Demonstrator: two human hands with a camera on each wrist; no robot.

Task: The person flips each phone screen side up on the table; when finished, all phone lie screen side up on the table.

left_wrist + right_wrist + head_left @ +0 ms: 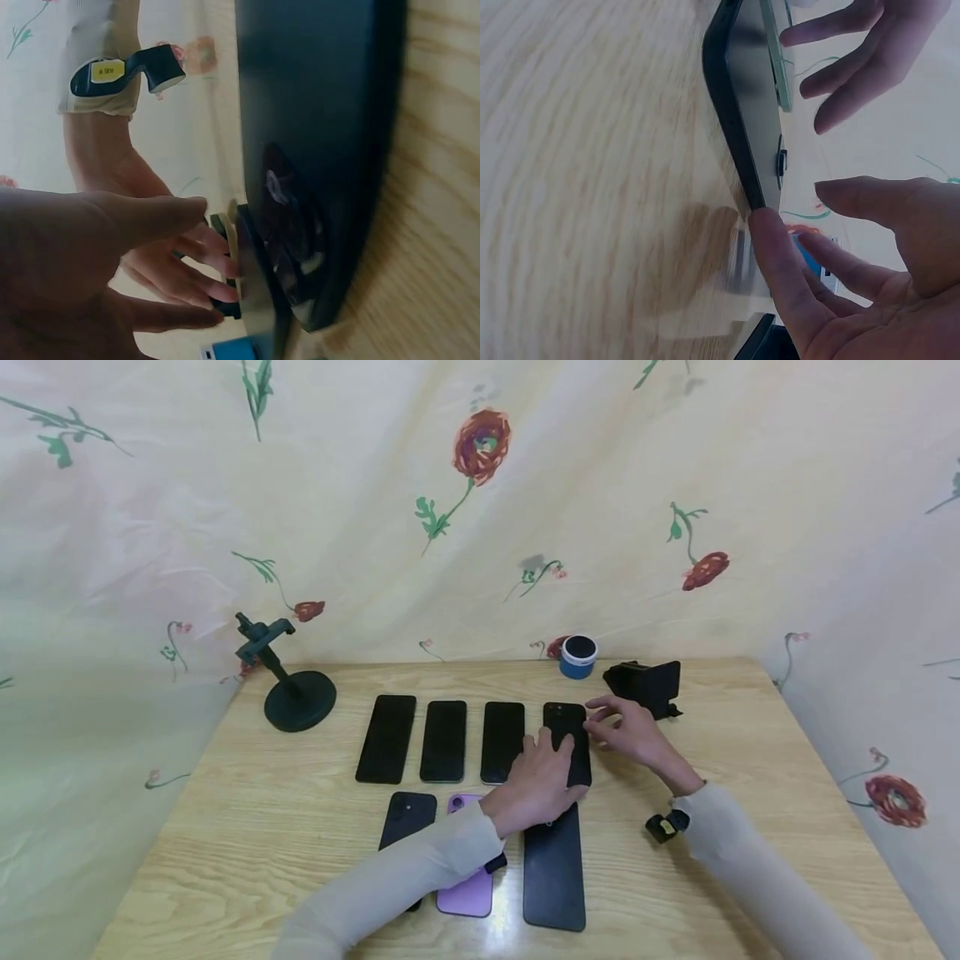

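Observation:
A black phone lies camera side up at the right end of the back row. My left hand reaches over it with fingers spread; in the right wrist view the left fingertips appear just above the phone. My right hand is at the phone's right edge, one fingertip touching its corner in the right wrist view. Below the left hand, a larger dark phone lies in the front row; its camera bump shows close up in the left wrist view. Neither hand grips anything.
Three black phones lie to the left in the back row. In front are a dark phone and a lilac phone, partly under my left sleeve. Behind stand a black stand, a blue-white speaker-like cylinder and a black holder.

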